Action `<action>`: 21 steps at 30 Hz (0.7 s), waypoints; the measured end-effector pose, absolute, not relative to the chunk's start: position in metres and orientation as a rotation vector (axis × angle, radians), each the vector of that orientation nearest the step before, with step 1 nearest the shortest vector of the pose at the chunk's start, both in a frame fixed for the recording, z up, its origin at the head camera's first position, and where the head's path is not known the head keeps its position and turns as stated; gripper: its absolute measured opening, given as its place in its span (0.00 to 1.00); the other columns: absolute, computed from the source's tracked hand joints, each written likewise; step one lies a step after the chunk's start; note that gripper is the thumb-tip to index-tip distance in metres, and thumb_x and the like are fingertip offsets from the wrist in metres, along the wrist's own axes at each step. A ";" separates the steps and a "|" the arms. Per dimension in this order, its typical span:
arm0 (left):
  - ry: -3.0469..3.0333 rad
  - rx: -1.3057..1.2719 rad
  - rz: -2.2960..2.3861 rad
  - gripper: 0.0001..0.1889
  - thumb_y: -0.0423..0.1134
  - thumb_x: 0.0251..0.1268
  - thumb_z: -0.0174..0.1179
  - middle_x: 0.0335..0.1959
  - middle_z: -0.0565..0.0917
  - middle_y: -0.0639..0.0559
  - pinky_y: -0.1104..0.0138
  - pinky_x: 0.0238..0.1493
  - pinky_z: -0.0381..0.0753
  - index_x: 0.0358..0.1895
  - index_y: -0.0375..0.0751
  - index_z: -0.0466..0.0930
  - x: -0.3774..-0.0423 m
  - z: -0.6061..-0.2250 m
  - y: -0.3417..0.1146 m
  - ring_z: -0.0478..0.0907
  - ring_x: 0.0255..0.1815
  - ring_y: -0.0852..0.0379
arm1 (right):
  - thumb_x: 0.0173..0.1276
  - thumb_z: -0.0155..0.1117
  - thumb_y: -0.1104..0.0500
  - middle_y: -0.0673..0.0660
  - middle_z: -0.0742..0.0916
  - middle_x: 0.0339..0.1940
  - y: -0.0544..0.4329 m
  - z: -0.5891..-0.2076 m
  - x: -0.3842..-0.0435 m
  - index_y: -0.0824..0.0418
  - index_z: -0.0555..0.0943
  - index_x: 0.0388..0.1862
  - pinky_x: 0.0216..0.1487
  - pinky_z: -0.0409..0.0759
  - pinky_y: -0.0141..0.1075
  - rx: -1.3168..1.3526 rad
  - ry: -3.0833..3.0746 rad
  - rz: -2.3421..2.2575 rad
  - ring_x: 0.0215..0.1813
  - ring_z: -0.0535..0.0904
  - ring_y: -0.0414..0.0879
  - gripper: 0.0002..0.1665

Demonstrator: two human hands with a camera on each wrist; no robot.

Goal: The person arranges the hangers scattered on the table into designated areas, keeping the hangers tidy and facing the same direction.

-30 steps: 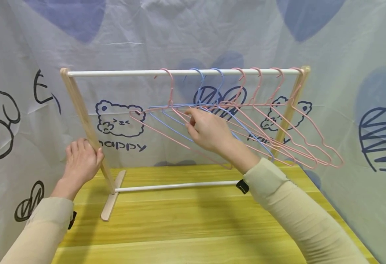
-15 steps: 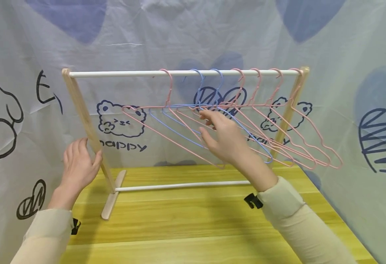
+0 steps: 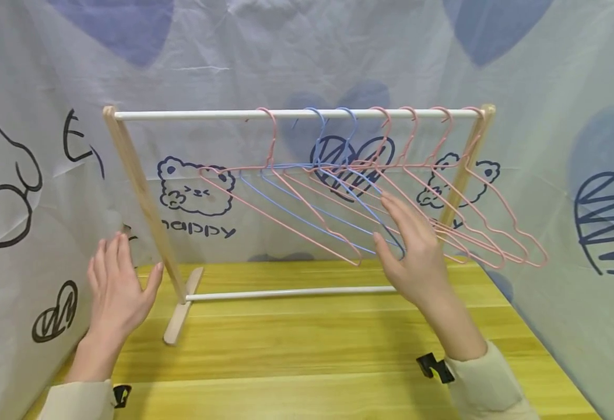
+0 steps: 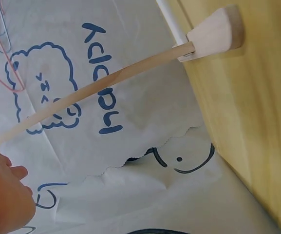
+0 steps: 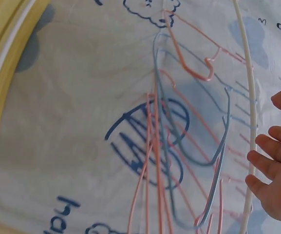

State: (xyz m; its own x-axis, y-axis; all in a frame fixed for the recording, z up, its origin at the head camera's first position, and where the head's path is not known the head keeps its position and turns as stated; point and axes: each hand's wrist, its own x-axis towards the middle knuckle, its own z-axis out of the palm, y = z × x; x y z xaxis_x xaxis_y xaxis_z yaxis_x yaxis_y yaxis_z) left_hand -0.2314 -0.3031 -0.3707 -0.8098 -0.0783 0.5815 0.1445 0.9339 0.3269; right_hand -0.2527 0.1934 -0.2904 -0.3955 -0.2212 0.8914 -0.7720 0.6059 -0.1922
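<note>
Several pink hangers and two blue hangers hang by their hooks from the white top rail of a small wooden clothes rack. One pink hanger is apart at the left; the other pink ones are to the right of the blue pair. My right hand is in front of the hangers, fingers extended, holding nothing. Its palm and spread fingers show in the right wrist view. Just left of the rack's left post, my left hand is raised with straight fingers and holds nothing.
The rack's left foot and lower white bar are on a yellow wood-grain table. White cloth with blue hearts and bear drawings encloses the back and sides.
My left hand has let go of the left post and drawn back toward me. My right hand has moved right and down from the hangers, its fingers straightening.
</note>
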 end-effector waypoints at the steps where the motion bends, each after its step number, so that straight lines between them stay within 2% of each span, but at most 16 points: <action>1: -2.473 -0.048 -0.473 0.45 0.54 0.79 0.48 0.84 0.40 0.32 0.37 0.78 0.27 0.83 0.30 0.37 -0.227 -0.373 -0.302 0.32 0.84 0.30 | 0.70 0.62 0.57 0.62 0.78 0.73 0.197 -0.294 -0.250 0.68 0.73 0.73 0.76 0.64 0.53 0.784 -1.922 0.755 0.74 0.73 0.61 0.34; 6: -2.509 -0.065 -0.441 0.47 0.57 0.78 0.49 0.85 0.36 0.34 0.37 0.77 0.24 0.83 0.30 0.36 -0.209 -0.383 -0.298 0.30 0.84 0.30 | 0.68 0.63 0.56 0.62 0.77 0.74 0.215 -0.312 -0.236 0.67 0.73 0.74 0.79 0.58 0.52 0.731 -1.929 0.743 0.75 0.71 0.64 0.36; 15: -2.578 -0.078 -0.388 0.48 0.57 0.78 0.50 0.85 0.34 0.37 0.38 0.76 0.21 0.83 0.31 0.36 -0.185 -0.402 -0.295 0.30 0.84 0.30 | 0.79 0.52 0.38 0.66 0.76 0.74 0.249 -0.347 -0.210 0.67 0.70 0.75 0.81 0.54 0.53 0.609 -2.009 0.685 0.77 0.68 0.62 0.41; 21: -2.606 -0.090 -0.371 0.47 0.57 0.79 0.50 0.85 0.32 0.40 0.40 0.76 0.19 0.83 0.32 0.35 -0.171 -0.413 -0.298 0.30 0.84 0.31 | 0.79 0.52 0.36 0.68 0.78 0.72 0.265 -0.369 -0.198 0.71 0.73 0.72 0.81 0.55 0.49 0.595 -1.997 0.665 0.75 0.70 0.64 0.43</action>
